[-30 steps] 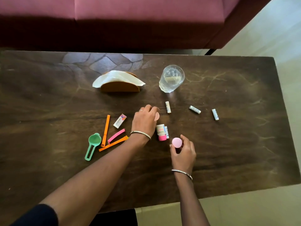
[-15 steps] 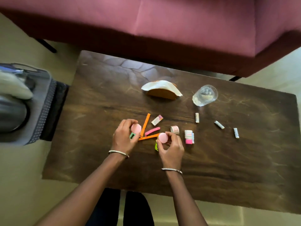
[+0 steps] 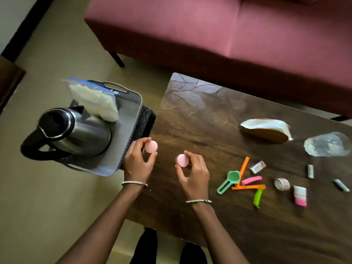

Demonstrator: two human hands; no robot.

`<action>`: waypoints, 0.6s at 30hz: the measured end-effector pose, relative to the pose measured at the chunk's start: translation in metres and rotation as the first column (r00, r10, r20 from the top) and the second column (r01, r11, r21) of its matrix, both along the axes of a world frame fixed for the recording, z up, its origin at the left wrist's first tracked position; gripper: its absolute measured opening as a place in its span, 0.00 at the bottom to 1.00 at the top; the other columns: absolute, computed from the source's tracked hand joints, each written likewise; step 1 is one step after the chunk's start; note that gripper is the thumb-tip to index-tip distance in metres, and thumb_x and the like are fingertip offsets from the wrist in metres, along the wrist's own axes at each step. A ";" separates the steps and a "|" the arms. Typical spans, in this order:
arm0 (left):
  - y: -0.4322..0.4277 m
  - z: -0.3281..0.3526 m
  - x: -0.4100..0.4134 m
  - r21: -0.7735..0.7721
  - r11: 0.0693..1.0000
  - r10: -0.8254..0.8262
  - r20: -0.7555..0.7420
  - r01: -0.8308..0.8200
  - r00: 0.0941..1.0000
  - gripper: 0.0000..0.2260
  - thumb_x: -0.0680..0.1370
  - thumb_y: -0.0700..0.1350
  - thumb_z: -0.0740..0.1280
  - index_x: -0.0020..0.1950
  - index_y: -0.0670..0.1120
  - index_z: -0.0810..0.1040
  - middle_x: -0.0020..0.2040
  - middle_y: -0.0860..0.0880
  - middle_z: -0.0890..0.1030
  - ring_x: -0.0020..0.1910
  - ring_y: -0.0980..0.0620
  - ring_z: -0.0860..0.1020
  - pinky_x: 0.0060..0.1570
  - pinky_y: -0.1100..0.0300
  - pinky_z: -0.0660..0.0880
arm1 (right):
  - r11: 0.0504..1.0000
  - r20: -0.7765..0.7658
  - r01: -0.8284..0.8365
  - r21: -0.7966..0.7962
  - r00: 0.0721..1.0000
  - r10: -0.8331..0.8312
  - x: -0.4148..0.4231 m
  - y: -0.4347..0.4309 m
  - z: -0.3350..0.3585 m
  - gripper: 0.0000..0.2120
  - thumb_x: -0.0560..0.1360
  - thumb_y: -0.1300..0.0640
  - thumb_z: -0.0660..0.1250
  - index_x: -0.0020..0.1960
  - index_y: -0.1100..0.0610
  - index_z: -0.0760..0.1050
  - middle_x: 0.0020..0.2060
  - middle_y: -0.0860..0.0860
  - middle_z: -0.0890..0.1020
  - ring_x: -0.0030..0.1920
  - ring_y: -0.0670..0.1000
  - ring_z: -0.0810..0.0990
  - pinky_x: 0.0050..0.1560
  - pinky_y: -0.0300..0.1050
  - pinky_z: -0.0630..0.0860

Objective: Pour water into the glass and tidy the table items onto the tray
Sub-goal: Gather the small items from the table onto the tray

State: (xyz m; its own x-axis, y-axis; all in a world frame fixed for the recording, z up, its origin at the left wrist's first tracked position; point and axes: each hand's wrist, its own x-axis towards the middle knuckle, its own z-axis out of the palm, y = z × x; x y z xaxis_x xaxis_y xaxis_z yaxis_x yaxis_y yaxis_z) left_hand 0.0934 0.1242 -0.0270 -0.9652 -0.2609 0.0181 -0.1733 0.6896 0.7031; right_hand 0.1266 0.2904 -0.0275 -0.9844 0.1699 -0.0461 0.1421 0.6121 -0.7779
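My left hand (image 3: 137, 164) pinches a small pink-lidded jar (image 3: 151, 146) at the table's left edge, right beside the grey tray (image 3: 127, 119). My right hand (image 3: 192, 174) pinches a second pink-lidded jar (image 3: 182, 160) above the table. The tray stands left of the table and carries a steel kettle (image 3: 76, 130) and a zip bag (image 3: 95, 101). The glass (image 3: 327, 144) with water stands at the far right. Orange, pink and green clips (image 3: 247, 184), a green scoop (image 3: 229, 181), a tape roll (image 3: 282, 184), a pink-capped tube (image 3: 300, 195) and small sticks (image 3: 310, 170) lie on the table.
A napkin holder (image 3: 266, 130) with white napkins stands behind the clips. A maroon sofa (image 3: 209, 31) runs along the table's far side. The dark wooden table (image 3: 200, 115) has bare wood at its left half. Floor surrounds the tray's stand.
Both hands have carried the two pink-lidded jars leftward toward the tray. The view has swung left, bringing the tray and kettle fully into sight.
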 end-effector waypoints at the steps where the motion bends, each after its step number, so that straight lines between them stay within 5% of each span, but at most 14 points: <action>1: -0.014 -0.001 -0.010 -0.005 1.000 0.015 0.004 -0.014 1.000 0.18 0.68 0.37 0.76 0.57 0.44 0.79 0.52 0.47 0.81 0.50 0.46 0.80 0.51 0.54 0.77 | 1.000 -0.003 -0.001 -0.005 1.000 0.001 -0.008 -0.015 -0.002 0.20 0.68 0.64 0.76 0.59 0.61 0.79 0.52 0.52 0.81 0.52 0.52 0.81 0.55 0.49 0.79; 7: -0.068 -0.016 -0.064 -0.019 1.000 0.025 -0.002 -0.025 1.000 0.17 0.70 0.35 0.73 0.58 0.41 0.78 0.52 0.43 0.80 0.50 0.42 0.79 0.50 0.48 0.77 | 0.999 0.004 0.000 -0.034 1.000 0.000 -0.055 -0.084 -0.014 0.19 0.69 0.64 0.74 0.59 0.60 0.79 0.54 0.53 0.79 0.54 0.52 0.80 0.54 0.51 0.80; 18: -0.090 -0.065 -0.144 -0.158 0.984 0.109 0.129 -0.088 0.986 0.15 0.77 0.40 0.67 0.63 0.46 0.75 0.58 0.44 0.80 0.54 0.39 0.79 0.48 0.47 0.75 | 0.988 -0.070 -0.098 0.116 0.992 0.106 -0.171 -0.149 -0.041 0.15 0.72 0.59 0.73 0.59 0.58 0.81 0.53 0.51 0.85 0.52 0.55 0.79 0.56 0.40 0.70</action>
State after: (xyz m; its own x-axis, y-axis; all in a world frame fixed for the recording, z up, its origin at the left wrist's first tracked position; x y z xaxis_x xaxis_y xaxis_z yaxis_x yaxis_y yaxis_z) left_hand -0.0506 0.0344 -0.0921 -0.9311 -0.3589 -0.0652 -0.3323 0.7609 0.5573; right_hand -0.0446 0.1416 -0.0690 -0.9967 0.0683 0.0431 0.0176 0.7042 -0.7097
